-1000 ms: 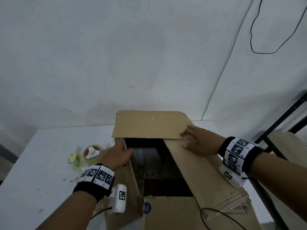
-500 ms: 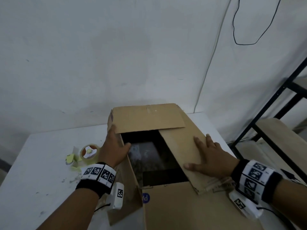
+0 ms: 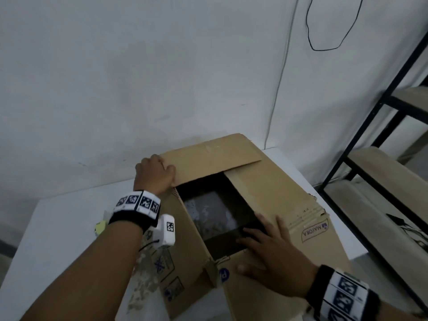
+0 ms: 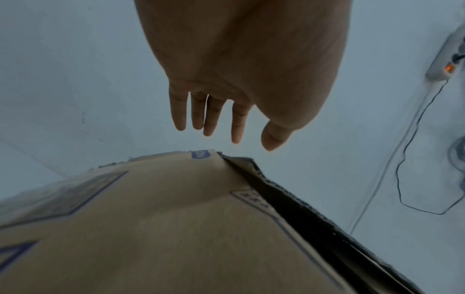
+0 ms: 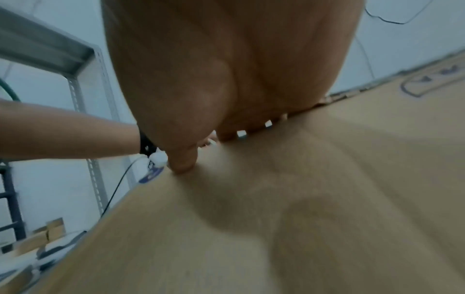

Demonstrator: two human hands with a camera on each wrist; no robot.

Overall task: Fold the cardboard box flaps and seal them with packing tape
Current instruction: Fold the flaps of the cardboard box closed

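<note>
A brown cardboard box [image 3: 278, 193] stands on the white table [image 3: 58, 228]. Its far flap [image 3: 213, 158], right flap and near flap [image 3: 254, 293] lie folded in. The left flap [image 3: 185, 251] slopes outward, leaving a dark opening [image 3: 215, 212]. My left hand [image 3: 155, 174] is at the box's far-left corner, thumb by the far flap's edge. In the left wrist view its fingers [image 4: 214, 119] are straight and hold nothing. My right hand [image 3: 271, 249] lies flat with spread fingers on the near flap, where it meets the right flap; its thumb [image 5: 181, 163] presses the cardboard.
Yellow bits of the tape roll [image 3: 99, 229] peek out behind my left wrist on the table. A black-framed shelf [image 3: 370, 158] with wooden boards stands close on the right. The wall is right behind the box, with a cable [image 3: 278, 89] running down it.
My left hand moved from the box's left wall up to its far-left corner. My right hand slid along the right flap toward me, onto the near flap.
</note>
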